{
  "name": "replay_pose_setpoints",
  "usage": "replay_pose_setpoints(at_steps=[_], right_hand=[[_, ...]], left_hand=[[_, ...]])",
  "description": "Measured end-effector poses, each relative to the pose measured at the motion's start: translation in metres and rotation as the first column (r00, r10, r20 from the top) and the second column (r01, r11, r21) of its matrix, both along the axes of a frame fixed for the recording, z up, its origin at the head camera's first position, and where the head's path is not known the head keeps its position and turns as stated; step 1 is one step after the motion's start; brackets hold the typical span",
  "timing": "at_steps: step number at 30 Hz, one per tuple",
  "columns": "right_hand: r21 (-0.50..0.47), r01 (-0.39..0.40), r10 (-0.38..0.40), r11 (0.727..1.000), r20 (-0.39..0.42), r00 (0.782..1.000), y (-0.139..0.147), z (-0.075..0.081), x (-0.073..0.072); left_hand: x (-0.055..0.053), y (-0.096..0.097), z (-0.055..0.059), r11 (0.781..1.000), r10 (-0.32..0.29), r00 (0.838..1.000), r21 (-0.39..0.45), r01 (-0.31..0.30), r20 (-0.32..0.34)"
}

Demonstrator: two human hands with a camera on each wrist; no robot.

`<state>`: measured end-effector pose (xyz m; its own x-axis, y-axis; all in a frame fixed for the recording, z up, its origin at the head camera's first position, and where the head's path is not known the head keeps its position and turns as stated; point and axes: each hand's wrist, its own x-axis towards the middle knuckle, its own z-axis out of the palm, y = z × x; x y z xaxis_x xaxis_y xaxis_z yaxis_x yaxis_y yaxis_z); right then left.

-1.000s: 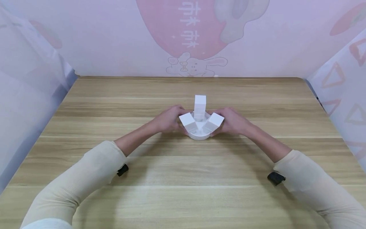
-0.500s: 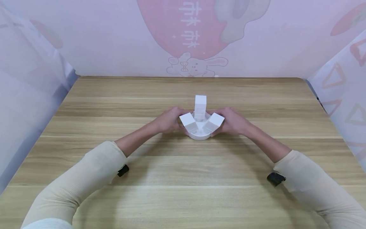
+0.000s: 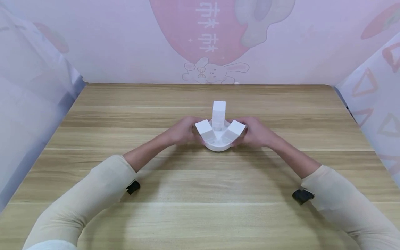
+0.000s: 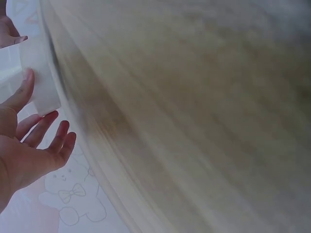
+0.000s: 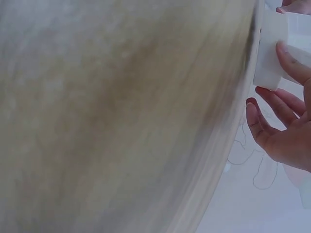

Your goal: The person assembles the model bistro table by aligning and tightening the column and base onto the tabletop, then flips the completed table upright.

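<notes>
A white round base (image 3: 217,147) carries three white rectangular blocks that lean outward; the back block (image 3: 218,116) looks the most upright. My left hand (image 3: 184,131) grips the base at its left side. In the left wrist view its thumb (image 4: 24,90) presses the base's wall (image 4: 43,77), with the other fingers around the rim. From the right, my right hand (image 3: 254,132) holds the same base, its thumb (image 5: 291,60) against the wall (image 5: 270,53). Whether the underside touches the table I cannot tell.
The wood-grain table (image 3: 218,208) runs out to every side of the hands. Pale printed curtains stand behind it (image 3: 125,45) and along both sides. A small black piece shows at the left sleeve (image 3: 133,187) and at the right sleeve (image 3: 303,196).
The white base with its blocks has risen very slightly in the head view, and both hands have shifted a little with it. Both hands keep their hold.
</notes>
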<state>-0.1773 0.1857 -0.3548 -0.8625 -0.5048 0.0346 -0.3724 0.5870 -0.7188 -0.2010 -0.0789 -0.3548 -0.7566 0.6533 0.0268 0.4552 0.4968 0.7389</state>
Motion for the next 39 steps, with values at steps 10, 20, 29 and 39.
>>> replay_pose_setpoints(at_steps=[10,20,29,39], right_hand=[[-0.361,0.111,-0.034,0.926,0.211,0.977,0.006,0.005,0.003],[-0.396,0.166,-0.076,0.903,0.233,0.969,-0.004,0.015,0.008],[-0.306,0.118,-0.08,0.945,0.132,0.988,-0.009,0.022,0.011],[-0.374,0.249,-0.16,0.894,0.253,0.954,-0.016,0.034,0.022]], left_hand=[[0.005,-0.007,0.009,0.949,0.072,0.943,0.269,-0.165,0.324],[0.009,-0.001,0.025,0.902,0.168,0.907,0.312,-0.3,0.387],[0.017,-0.002,0.036,0.977,0.145,0.974,0.131,-0.168,0.172],[0.024,0.003,0.041,0.931,0.241,0.945,0.222,-0.29,0.223]])
